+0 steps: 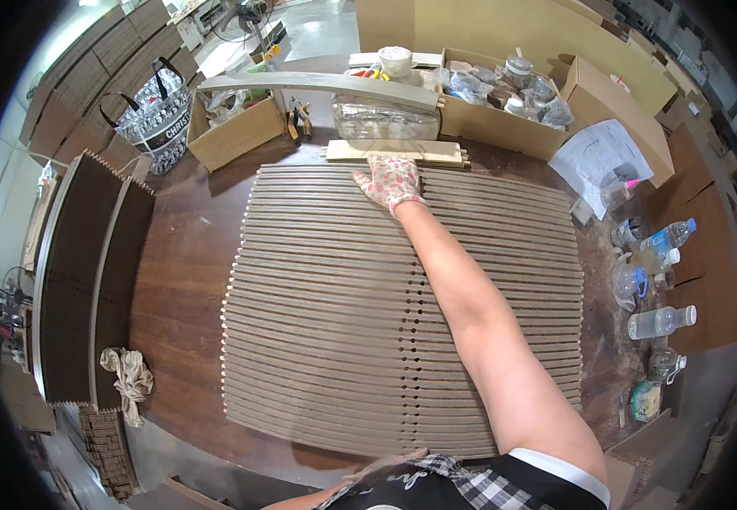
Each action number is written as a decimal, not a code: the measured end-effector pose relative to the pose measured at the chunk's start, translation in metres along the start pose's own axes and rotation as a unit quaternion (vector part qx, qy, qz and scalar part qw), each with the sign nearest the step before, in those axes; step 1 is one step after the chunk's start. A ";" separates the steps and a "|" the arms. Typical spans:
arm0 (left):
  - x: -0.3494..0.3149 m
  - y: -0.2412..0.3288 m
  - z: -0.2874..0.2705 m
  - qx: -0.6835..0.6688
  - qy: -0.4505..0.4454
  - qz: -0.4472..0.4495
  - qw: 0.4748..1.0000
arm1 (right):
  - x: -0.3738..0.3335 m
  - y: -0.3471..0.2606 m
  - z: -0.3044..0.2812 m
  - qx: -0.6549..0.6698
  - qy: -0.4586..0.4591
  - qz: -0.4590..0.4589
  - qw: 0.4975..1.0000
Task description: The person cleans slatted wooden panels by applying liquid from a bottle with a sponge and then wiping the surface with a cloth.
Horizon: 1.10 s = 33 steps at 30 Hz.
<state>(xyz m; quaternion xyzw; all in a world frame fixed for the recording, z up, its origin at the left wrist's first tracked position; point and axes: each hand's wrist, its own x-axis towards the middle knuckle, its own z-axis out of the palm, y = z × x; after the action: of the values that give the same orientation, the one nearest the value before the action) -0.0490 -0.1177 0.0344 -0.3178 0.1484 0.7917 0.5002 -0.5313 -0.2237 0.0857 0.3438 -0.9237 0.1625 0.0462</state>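
Stretched across the table, my right hand (391, 180) wears a pink-patterned glove. It lies at the far edge of a wide panel of grey-brown slats (326, 297), thumb out to the left, fingers extended against a short stack of pale wooden strips (436, 151). Nothing shows gripped in it. The slats run side by side, with small pegs along their ends and dark round holes in rows right of the middle. At the lower edge my left hand (395, 460) is close to my body, by the panel's near edge; its fingers are not clear.
Behind the strips are a clear plastic-wrapped bundle (385, 119), a long curved grey slat (326, 83), pliers (300, 119) and cardboard boxes (504, 127). Several bottles (661, 321) line the right edge. Dark toothed panels (79, 280) and a crumpled cloth (130, 382) are at left.
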 end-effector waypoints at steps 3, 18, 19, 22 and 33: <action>0.000 0.002 0.010 -0.008 0.001 0.009 1.000 | 0.001 -0.001 -0.007 0.006 -0.013 0.000 1.000; -0.004 -0.018 0.034 -0.045 -0.056 0.056 0.996 | -0.030 -0.004 -0.008 -0.056 0.000 -0.088 0.995; -0.005 -0.021 0.036 -0.055 -0.066 0.062 0.994 | -0.039 0.003 -0.009 -0.034 0.033 -0.092 0.995; -0.017 -0.026 0.043 -0.111 -0.098 0.082 0.986 | -0.086 0.008 -0.028 0.034 0.084 -0.129 0.987; 0.017 -0.014 0.030 -0.056 -0.129 0.201 0.969 | -0.280 0.139 -0.087 0.096 0.154 0.028 0.983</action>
<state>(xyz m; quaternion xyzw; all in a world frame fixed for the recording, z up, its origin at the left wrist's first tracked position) -0.0526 -0.0830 0.0475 -0.2035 0.0990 0.9175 0.3270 -0.4119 0.0778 0.0752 0.2918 -0.8948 0.3028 0.1499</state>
